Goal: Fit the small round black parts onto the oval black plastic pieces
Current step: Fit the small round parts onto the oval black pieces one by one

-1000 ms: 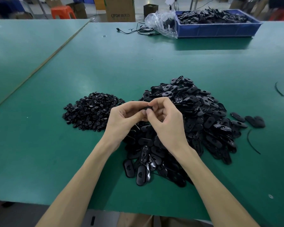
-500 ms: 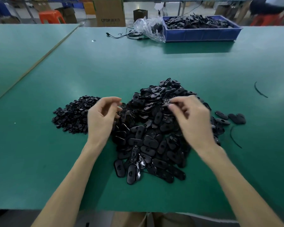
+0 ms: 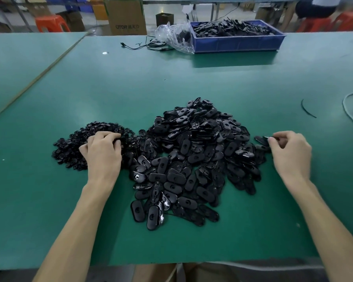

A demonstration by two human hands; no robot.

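Black round parts (image 3: 69,147) lie under the left grip (image 3: 103,153), fingers curled, hold unclear; right grip (image 3: 291,151) pinches an oval piece (image 3: 262,139).

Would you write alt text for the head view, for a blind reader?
A person's left hand digs curled fingers into a heap of small round black parts, while the right hand pinches one oval piece at the right edge of a larger pile of oval black pieces on a green table. A blue crate sits at the far edge.
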